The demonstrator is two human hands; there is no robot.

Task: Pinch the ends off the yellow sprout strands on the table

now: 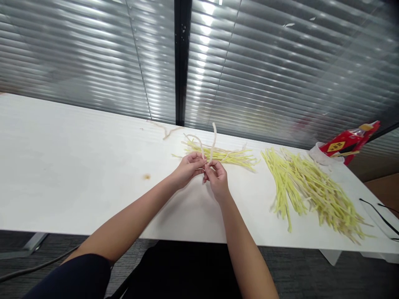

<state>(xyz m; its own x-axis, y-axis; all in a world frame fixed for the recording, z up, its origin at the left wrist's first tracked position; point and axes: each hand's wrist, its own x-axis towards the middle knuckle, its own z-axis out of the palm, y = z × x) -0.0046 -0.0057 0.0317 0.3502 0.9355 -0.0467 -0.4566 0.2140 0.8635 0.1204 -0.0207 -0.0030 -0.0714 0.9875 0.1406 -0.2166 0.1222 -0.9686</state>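
Note:
My left hand (190,167) and my right hand (216,176) meet over the white table, fingertips pinched together. Between them is a pale beige pipe cleaner (213,139), with one end sticking up nearly straight and another stretch (198,142) curving off to the left. Whether this is one piece or two I cannot tell, as the fingers cover the middle. Just behind the hands lies a small bundle of yellow and beige pipe cleaners (238,157). A bent beige piece (168,133) rests apart, farther left near the back edge.
Larger piles of yellow (282,189) and mixed yellow-beige pipe cleaners (330,195) spread across the right of the table (93,166). Beyond them stands a white container (322,154) with a red packet (346,141). Black-framed glasses (378,214) lie at the right edge. Glass with blinds (93,54) borders the back.

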